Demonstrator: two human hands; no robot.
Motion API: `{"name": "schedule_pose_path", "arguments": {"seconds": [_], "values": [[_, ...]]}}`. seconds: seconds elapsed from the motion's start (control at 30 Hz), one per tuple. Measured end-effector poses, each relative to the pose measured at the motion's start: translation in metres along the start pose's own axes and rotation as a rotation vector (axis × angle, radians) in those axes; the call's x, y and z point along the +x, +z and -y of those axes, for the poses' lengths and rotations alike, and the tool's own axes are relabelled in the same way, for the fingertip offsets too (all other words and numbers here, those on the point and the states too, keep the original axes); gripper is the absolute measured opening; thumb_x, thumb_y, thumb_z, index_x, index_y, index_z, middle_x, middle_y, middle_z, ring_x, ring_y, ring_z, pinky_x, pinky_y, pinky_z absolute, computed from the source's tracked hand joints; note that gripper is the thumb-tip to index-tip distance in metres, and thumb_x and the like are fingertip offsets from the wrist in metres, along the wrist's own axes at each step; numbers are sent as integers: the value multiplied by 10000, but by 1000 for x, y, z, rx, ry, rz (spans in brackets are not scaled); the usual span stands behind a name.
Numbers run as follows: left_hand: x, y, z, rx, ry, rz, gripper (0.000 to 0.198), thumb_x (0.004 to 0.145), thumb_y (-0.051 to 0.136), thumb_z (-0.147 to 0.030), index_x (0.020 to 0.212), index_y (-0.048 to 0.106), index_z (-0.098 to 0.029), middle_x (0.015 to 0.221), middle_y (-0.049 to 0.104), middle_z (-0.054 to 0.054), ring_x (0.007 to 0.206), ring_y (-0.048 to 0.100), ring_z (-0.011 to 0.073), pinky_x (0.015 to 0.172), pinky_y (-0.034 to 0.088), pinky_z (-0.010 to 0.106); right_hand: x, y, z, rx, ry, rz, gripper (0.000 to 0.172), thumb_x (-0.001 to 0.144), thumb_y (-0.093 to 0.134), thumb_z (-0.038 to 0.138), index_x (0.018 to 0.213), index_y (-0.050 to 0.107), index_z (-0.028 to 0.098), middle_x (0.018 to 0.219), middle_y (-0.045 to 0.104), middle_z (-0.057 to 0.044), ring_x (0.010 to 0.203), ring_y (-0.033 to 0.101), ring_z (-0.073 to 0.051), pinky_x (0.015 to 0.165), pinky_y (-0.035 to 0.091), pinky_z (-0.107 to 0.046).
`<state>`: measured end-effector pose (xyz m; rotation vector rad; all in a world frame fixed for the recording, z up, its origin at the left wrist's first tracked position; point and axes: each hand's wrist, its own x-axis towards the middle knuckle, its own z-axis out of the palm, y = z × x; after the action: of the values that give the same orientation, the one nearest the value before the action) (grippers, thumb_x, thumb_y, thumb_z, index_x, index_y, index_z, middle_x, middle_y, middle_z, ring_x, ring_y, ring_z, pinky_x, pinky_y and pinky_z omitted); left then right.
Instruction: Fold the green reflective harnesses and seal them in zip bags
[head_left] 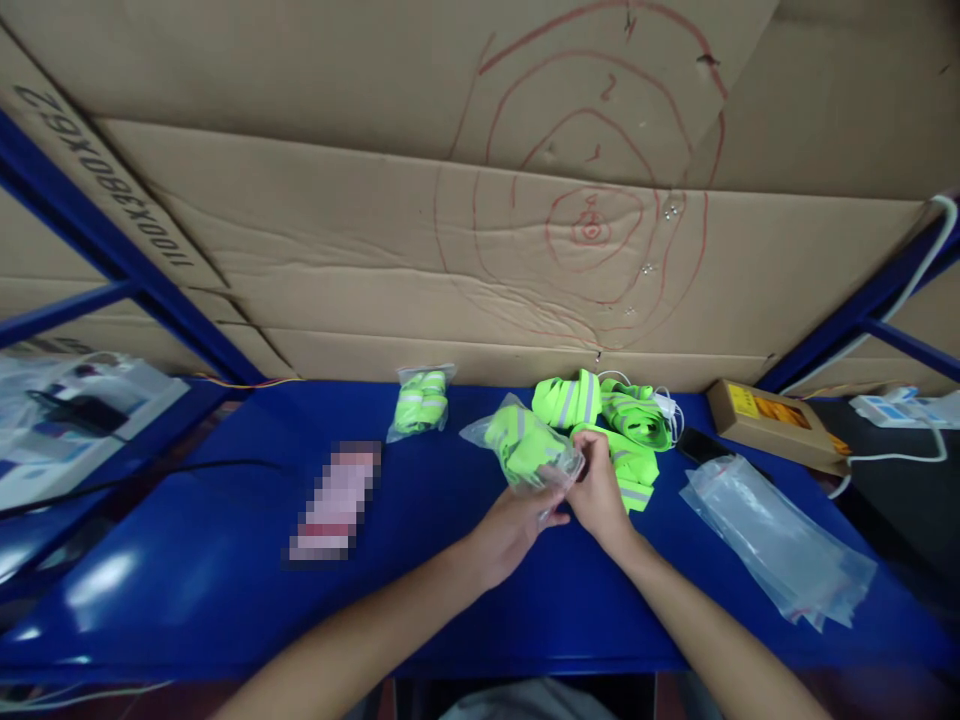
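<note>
My left hand is closed on a clear plastic bag that holds a folded neon-yellow reflective strap with grey stripes. At the bag's right end, my right hand pinches the edge of its opening. Both hands meet just above the blue table. Behind and right of them lie loose neon-yellow reflective straps, rolled and folded, partly hidden by my right hand. Another packed bag with a neon-yellow strap sits farther left, apart from my hands.
On the blue table a pixelated flat object lies left. To the right are a stack of empty clear bags, a dark phone-like object and an open cardboard box. A cardboard wall stands behind.
</note>
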<state>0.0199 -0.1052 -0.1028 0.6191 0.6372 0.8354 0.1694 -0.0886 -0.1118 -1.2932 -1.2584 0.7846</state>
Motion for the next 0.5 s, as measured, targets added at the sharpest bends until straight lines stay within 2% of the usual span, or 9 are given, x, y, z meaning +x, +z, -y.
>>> {"name": "schedule_pose_path", "arguments": {"seconds": [0.07, 0.13, 0.2, 0.23, 0.27, 0.33, 0.4, 0.43, 0.5], "values": [[1, 1, 0, 76, -72, 57, 481, 735, 855, -465, 1090, 714, -173, 1195, 732, 140, 1049, 686, 266, 834, 510, 345, 2, -3, 8, 16, 19, -4, 606, 614, 883, 245, 1118, 546, 234, 993, 587, -10, 825, 543, -175, 734, 467, -301], [1, 1, -2, 201, -198, 184, 633, 761, 700, -729, 1014, 697, -149, 1088, 756, 171, 938, 713, 277, 732, 517, 342, 5, -8, 15, 67, 67, 63, 452, 645, 872, 283, 997, 595, 225, 908, 603, 0, 770, 551, -168, 692, 473, -292], [-6, -1, -6, 368, -196, 286, 802, 778, 446, -901, 911, 674, -144, 899, 762, 174, 771, 708, 265, 611, 490, 323, 8, -13, 19, 130, 128, 115, 344, 691, 853, 358, 832, 571, 220, 748, 557, 34, 640, 519, -136, 590, 461, -268], [-11, -3, -9, 473, -98, 309, 823, 794, 372, -913, 876, 665, -149, 810, 746, 157, 697, 685, 246, 570, 468, 310, 9, -15, 21, 161, 159, 120, 355, 714, 839, 408, 799, 550, 220, 699, 524, 48, 587, 500, -123, 538, 454, -258], [-16, -5, -13, 583, 103, 281, 781, 835, 369, -877, 872, 666, -156, 751, 722, 127, 650, 658, 220, 562, 456, 301, 9, -17, 22, 196, 194, 127, 370, 736, 822, 453, 800, 541, 221, 674, 499, 57, 547, 487, -114, 489, 448, -249], [-25, -11, -23, 846, 648, 197, 546, 848, 608, -723, 879, 671, -182, 770, 691, 77, 703, 639, 192, 663, 494, 310, 9, -19, 25, 266, 269, 158, 383, 772, 785, 516, 856, 558, 218, 653, 477, 67, 480, 464, -100, 403, 433, -236], [-26, -17, -34, 1027, 1135, 17, 555, 645, 887, -580, 1004, 671, -217, 984, 700, 84, 945, 665, 246, 878, 524, 384, 7, -18, 28, 317, 333, 209, 403, 782, 778, 530, 925, 585, 207, 648, 491, 68, 430, 439, -85, 348, 421, -226], [-23, -20, -39, 1096, 1224, -41, 688, 568, 946, -526, 1116, 655, -230, 1146, 682, 112, 1106, 640, 292, 988, 497, 441, 5, -17, 30, 332, 357, 237, 414, 774, 788, 526, 936, 589, 201, 639, 497, 69, 411, 428, -78, 332, 416, -221], [-14, -23, -47, 1136, 1130, -52, 943, 560, 964, -469, 1366, 531, -242, 1395, 581, 164, 1295, 559, 341, 1080, 451, 506, 1, -15, 33, 363, 397, 306, 424, 768, 797, 526, 931, 581, 200, 630, 506, 70, 390, 426, -73, 317, 419, -217]]}}
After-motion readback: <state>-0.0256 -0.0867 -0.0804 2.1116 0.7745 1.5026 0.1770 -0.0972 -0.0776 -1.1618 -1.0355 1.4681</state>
